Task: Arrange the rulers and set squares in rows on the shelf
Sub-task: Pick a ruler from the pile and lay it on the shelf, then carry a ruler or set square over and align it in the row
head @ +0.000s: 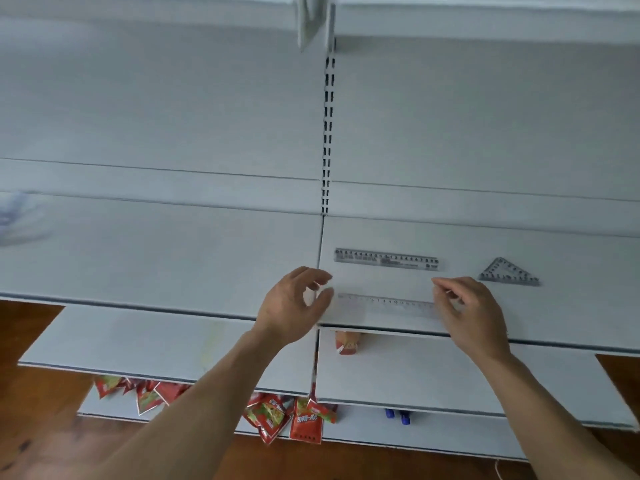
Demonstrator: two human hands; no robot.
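A clear ruler (386, 304) lies flat near the front edge of the white shelf (571, 317). My left hand (294, 303) hovers at its left end with thumb and fingers loosely curled and apart, the thumb tip just at the ruler's end. My right hand (471, 310) covers its right end, fingers loosely curled above it. Behind it lies a grey ruler (386, 259), parallel to the clear one. A grey set square (509, 272) lies to the right of that ruler.
A slotted upright (328, 133) divides the shelving into left and right bays. Lower shelves (138, 344) step out below. Red snack packets (277, 415) lie on the bottom shelf, blue items (398, 415) to their right. The wooden floor (34, 427) is beneath.
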